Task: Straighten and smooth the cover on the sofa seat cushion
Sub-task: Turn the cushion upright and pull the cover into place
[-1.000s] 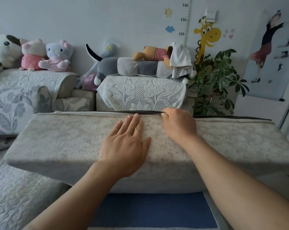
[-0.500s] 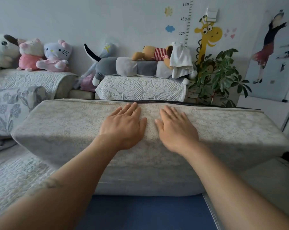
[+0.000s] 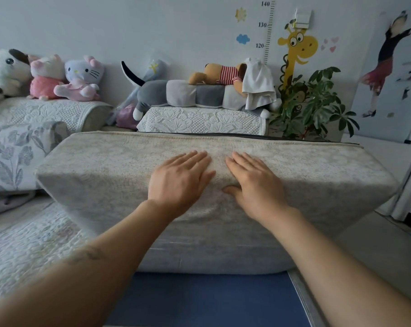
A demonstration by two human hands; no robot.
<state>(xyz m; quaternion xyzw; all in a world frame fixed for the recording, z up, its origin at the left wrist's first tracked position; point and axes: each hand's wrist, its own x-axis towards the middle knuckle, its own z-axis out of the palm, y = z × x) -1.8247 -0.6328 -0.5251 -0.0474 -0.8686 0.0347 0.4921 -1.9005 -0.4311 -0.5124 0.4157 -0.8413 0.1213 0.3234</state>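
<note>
The cover (image 3: 105, 166) is sitting on the big sofa seat cushion (image 3: 211, 251), which is standing up on its long edge right in front of the person, w/ the sofa behind it. The dark zip line (image 3: 258, 136) is running along the far top edge.

Both hands are lying flat on the top, palms down, fingers out straight. They are not gripping anything. The left hand (image 3: 179, 182) and the right hand (image 3: 254, 182) are resting side by side near the middle, just apart, w/ a little strip of cloth showing between them.

The cover is looking soft & thin, a bit fuzzy, so it prob won't slip under the palms. It is bunching into small wrinkles (image 3: 214, 210) just below the hands. The cushion inside is looking thick & squishy, prob foam, so it is giving a little where the hands are pressing. It is likely bulky but not very heavy.

Best way to handle it, I think: keep palms flat & push the cloth outward toward the ends. For tugging, pinching the cloth near the zip edge or at the corners looks good, since the seams are strongest there.
</note>
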